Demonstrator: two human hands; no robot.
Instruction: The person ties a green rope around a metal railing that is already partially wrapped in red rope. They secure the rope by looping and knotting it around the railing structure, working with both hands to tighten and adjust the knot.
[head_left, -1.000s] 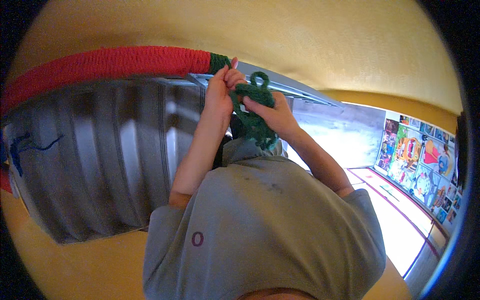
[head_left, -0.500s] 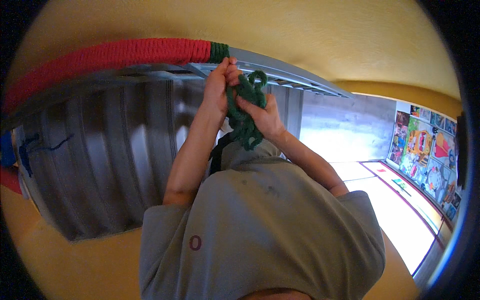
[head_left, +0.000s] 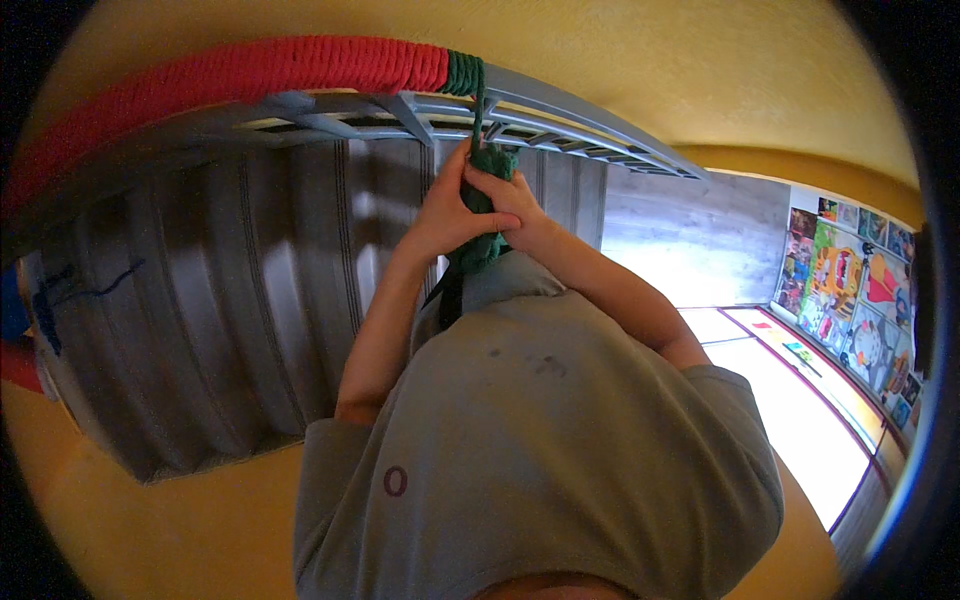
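A bundle of thick green cord (head_left: pixel 482 255) is held between my two hands, below a grey metal railing (head_left: pixel 560 103). My left hand (head_left: pixel 447 213) closes round the bundle from the left, its thumb reaching across. From the right, my right hand (head_left: pixel 520 208) grips the same bundle; its fingers are partly hidden. One taut strand (head_left: pixel 478 120) runs from the hands up to the rail. There a short green wrapping (head_left: pixel 465 74) of tight turns sits against a long red cord wrapping (head_left: pixel 270 70) that covers the rail to the left.
Grey wooden stair treads (head_left: pixel 270 300) descend at the left and below the railing. A yellow wall (head_left: pixel 640 50) rises behind the rail. Blue strands (head_left: pixel 90 290) lie at the far left. Picture-covered panels (head_left: pixel 850 290) and a bright glazed opening (head_left: pixel 790 420) are at the right.
My left hand has come down from the rail onto the green bundle. A strand now stretches between rail and hands, and the loose loops are gathered closer together.
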